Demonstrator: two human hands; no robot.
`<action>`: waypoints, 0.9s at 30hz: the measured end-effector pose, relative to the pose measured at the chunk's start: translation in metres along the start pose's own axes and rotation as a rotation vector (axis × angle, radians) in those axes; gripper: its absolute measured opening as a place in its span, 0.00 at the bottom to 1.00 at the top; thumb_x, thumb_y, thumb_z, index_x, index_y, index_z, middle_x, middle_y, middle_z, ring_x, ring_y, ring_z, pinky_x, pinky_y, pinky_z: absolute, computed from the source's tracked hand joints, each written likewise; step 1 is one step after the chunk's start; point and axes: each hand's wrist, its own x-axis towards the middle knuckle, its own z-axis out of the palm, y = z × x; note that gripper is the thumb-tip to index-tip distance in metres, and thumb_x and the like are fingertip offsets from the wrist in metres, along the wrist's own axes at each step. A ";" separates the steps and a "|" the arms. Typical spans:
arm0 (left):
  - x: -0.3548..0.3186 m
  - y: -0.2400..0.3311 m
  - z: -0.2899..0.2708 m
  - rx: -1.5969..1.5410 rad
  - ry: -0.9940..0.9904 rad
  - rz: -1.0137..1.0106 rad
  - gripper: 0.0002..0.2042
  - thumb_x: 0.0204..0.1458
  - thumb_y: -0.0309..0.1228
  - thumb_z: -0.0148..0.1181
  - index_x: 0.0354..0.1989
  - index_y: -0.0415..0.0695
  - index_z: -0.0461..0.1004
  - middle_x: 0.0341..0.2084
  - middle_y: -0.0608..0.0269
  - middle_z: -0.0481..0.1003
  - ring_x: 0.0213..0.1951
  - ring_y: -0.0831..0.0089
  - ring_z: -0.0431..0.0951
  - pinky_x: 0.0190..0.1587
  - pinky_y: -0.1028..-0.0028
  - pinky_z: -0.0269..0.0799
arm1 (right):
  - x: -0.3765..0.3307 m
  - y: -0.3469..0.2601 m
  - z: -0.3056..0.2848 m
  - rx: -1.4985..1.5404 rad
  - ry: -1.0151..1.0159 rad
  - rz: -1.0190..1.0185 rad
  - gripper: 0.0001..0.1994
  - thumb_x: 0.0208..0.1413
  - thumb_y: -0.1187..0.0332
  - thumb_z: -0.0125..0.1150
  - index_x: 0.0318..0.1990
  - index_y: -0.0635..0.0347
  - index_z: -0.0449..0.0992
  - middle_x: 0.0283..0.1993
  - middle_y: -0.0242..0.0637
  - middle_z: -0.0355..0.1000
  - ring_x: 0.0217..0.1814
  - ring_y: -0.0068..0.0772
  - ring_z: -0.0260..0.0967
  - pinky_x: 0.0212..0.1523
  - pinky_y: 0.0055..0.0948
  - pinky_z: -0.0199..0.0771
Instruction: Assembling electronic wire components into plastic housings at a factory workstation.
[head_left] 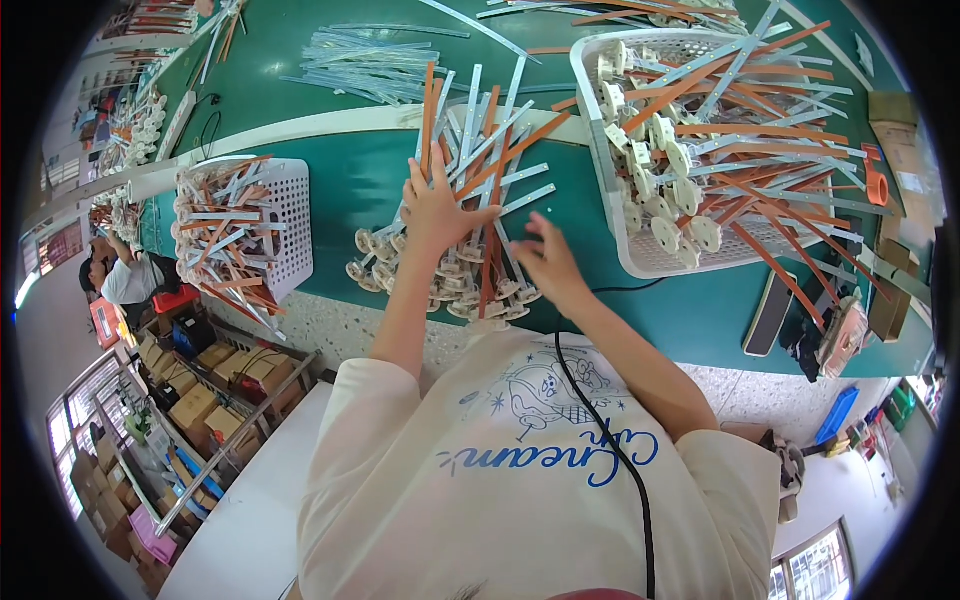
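A pile of white round plastic parts with orange and pale strips attached [475, 270] lies on the green table right in front of me. My left hand [437, 212] rests over the pile, open, its fingers stretched away from me and its thumb spread to the right across the strips. Beside the pile's right edge is my right hand [550, 262], open with its fingers apart and a little bent, and I see nothing in it. The round ends mostly point toward me and the strips fan out to the far side.
At the right stands a large white basket [622, 245] heaped with similar parts. A smaller white basket [295, 215] at the left holds more. Loose pale strips [370, 65] lie beyond a white bar. A phone-like dark slab [770, 315] sits near the table's right front edge.
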 end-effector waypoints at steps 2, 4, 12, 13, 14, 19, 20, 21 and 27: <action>0.005 -0.015 0.002 -0.045 0.023 0.101 0.57 0.22 0.48 0.68 0.61 0.52 0.33 0.56 0.36 0.43 0.59 0.46 0.42 0.51 0.48 0.48 | -0.011 -0.010 0.009 -0.023 -0.076 -0.023 0.34 0.47 0.65 0.56 0.58 0.63 0.45 0.55 0.47 0.50 0.52 0.36 0.58 0.47 0.28 0.63; 0.006 -0.025 -0.006 -0.133 -0.003 0.205 0.56 0.22 0.38 0.69 0.61 0.52 0.33 0.55 0.36 0.46 0.59 0.50 0.45 0.53 0.56 0.51 | -0.008 -0.017 0.020 -0.039 -0.211 -0.066 0.41 0.45 0.63 0.58 0.60 0.62 0.36 0.59 0.50 0.43 0.58 0.41 0.51 0.51 0.31 0.60; 0.019 -0.086 -0.038 -0.292 -0.042 0.236 0.43 0.33 0.23 0.58 0.60 0.47 0.41 0.58 0.43 0.42 0.61 0.58 0.40 0.56 0.71 0.50 | 0.033 -0.028 0.105 -0.010 -0.176 -0.389 0.43 0.44 0.63 0.58 0.60 0.65 0.34 0.61 0.53 0.38 0.64 0.46 0.39 0.59 0.31 0.45; 0.022 -0.093 -0.043 -0.285 -0.034 0.231 0.43 0.33 0.23 0.58 0.60 0.47 0.41 0.58 0.43 0.42 0.61 0.58 0.40 0.56 0.71 0.50 | 0.039 -0.035 0.112 0.069 -0.230 -0.391 0.43 0.43 0.64 0.59 0.60 0.65 0.34 0.61 0.55 0.37 0.63 0.48 0.38 0.59 0.32 0.45; 0.026 -0.098 -0.047 -0.250 -0.037 0.204 0.41 0.35 0.24 0.57 0.60 0.47 0.43 0.58 0.43 0.42 0.61 0.58 0.41 0.56 0.71 0.50 | 0.042 -0.039 0.117 0.147 -0.284 -0.393 0.43 0.42 0.64 0.59 0.60 0.64 0.35 0.61 0.57 0.36 0.63 0.51 0.38 0.59 0.33 0.44; 0.032 -0.109 -0.046 0.130 0.103 0.278 0.32 0.41 0.31 0.56 0.58 0.46 0.51 0.55 0.42 0.51 0.57 0.55 0.52 0.54 0.69 0.53 | 0.047 -0.033 0.110 -0.095 -0.283 -0.447 0.39 0.42 0.66 0.58 0.60 0.60 0.42 0.59 0.57 0.43 0.61 0.52 0.43 0.57 0.34 0.48; 0.034 -0.100 -0.050 0.130 0.104 0.284 0.32 0.41 0.31 0.56 0.58 0.46 0.51 0.55 0.42 0.51 0.57 0.55 0.52 0.54 0.69 0.53 | 0.047 -0.030 0.100 -0.178 -0.277 -0.472 0.36 0.42 0.67 0.58 0.59 0.59 0.45 0.58 0.57 0.47 0.59 0.51 0.48 0.55 0.35 0.51; 0.039 -0.088 -0.055 -0.090 0.161 0.193 0.30 0.44 0.34 0.54 0.56 0.44 0.53 0.53 0.42 0.55 0.56 0.55 0.55 0.53 0.69 0.54 | 0.048 -0.026 0.087 -0.179 -0.268 -0.473 0.36 0.42 0.67 0.58 0.59 0.59 0.45 0.58 0.57 0.47 0.59 0.51 0.48 0.55 0.35 0.51; 0.135 -0.150 -0.057 -0.449 0.251 -0.162 0.23 0.51 0.38 0.44 0.53 0.38 0.58 0.47 0.50 0.64 0.50 0.64 0.63 0.50 0.72 0.58 | 0.035 -0.020 0.030 0.063 -0.281 -0.309 0.28 0.49 0.71 0.51 0.58 0.53 0.49 0.53 0.46 0.57 0.42 0.31 0.67 0.33 0.23 0.71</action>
